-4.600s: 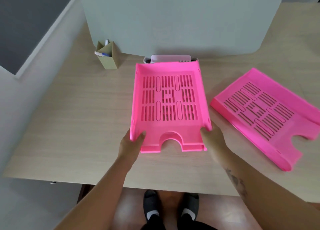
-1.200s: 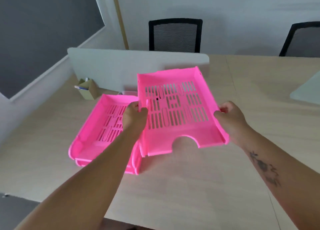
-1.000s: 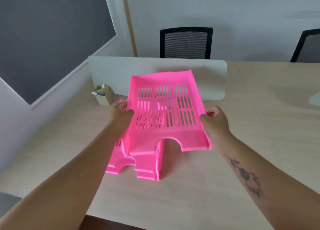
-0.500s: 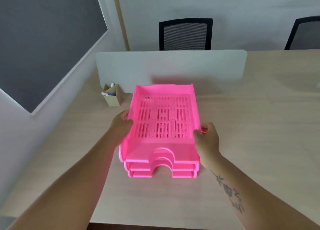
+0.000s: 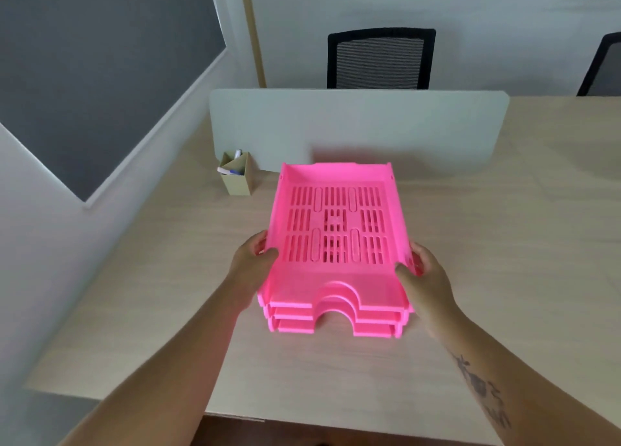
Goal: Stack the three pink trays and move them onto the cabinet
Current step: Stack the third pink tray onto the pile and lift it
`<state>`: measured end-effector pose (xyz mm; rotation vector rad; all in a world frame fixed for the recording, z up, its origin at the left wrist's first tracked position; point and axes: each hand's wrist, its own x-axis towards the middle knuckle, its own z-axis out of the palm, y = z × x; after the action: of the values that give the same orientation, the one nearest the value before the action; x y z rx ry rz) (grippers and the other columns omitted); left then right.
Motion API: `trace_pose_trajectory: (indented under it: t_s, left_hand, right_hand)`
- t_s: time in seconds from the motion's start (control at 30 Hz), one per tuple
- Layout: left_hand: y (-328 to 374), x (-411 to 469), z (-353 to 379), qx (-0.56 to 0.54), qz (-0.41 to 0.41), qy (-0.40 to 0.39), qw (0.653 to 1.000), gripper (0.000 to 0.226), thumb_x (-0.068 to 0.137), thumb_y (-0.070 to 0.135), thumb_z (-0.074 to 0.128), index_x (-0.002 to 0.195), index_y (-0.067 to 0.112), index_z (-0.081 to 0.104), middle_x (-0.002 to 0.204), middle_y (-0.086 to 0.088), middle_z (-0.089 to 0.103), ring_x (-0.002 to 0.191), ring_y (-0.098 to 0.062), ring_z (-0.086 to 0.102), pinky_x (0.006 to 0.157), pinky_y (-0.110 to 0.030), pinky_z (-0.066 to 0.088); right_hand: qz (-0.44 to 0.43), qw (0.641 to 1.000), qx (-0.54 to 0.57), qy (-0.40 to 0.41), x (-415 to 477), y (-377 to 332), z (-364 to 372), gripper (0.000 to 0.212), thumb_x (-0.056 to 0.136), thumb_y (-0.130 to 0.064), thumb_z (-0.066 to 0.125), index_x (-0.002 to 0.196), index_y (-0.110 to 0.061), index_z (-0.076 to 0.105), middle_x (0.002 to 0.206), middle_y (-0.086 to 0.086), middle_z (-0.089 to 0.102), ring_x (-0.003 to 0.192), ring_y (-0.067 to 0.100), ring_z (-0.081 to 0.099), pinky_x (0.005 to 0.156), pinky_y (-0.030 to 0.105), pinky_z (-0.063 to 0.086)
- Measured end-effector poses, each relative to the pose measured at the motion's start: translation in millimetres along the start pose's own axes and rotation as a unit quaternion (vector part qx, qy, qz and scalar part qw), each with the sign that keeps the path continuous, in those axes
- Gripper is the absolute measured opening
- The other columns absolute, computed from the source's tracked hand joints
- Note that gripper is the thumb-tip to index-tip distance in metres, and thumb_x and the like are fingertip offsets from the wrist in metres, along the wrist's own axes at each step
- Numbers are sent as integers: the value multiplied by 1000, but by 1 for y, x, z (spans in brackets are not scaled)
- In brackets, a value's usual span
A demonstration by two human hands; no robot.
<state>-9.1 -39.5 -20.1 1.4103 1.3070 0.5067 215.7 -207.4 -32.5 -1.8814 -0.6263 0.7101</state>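
Three pink slotted trays sit nested in one stack point(image 5: 336, 240) on the light wooden desk point(image 5: 504, 277), their arched front cut-outs lined up toward me. My left hand point(image 5: 250, 260) grips the stack's left side wall, thumb over the rim. On the right side wall, my right hand point(image 5: 418, 274) holds the stack the same way. Only the top tray's slotted floor shows; the two lower trays show just their front edges. No cabinet is in view.
A small cardboard pen holder point(image 5: 237, 176) with markers stands left of the stack, by the pale desk divider point(image 5: 356, 126). Two black mesh chairs, one point(image 5: 381, 59) behind the divider and one point(image 5: 603, 65) at far right. The desk's front edge runs close below my forearms.
The third tray, held in the air a second ago, has come down onto the other two. Both hands stay on the stack's sides.
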Motion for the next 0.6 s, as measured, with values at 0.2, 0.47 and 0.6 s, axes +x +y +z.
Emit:
trace_pose_trajectory:
  t_s: [0.2, 0.47, 0.6]
  left_hand:
    - [-33, -26, 10, -44, -38, 12, 998, 45, 90, -5, 47, 121, 24, 63, 112, -6, 72, 102, -25, 67, 79, -39, 58]
    - [-36, -22, 18, -22, -51, 35, 998, 50, 91, -6, 43, 131, 19, 57, 99, -1, 67, 87, -17, 62, 60, -24, 50]
    - [-50, -26, 19, -52, -33, 46, 997, 50, 91, -2, 46, 135, 20, 56, 108, -5, 70, 98, -23, 66, 67, -31, 56]
  right_hand:
    - [29, 999, -18, -8, -2, 15, 12, 43, 96, -3, 49, 139, -9, 51, 90, -3, 64, 69, 8, 62, 52, 19, 50]
    - [54, 998, 23, 13, 2, 22, 19, 46, 95, 2, 44, 138, -11, 52, 88, -2, 63, 72, 23, 60, 68, 51, 59]
    - [43, 998, 33, -4, -4, 33, 17, 45, 96, -3, 49, 141, -12, 49, 103, 5, 67, 89, 25, 68, 69, 32, 57]
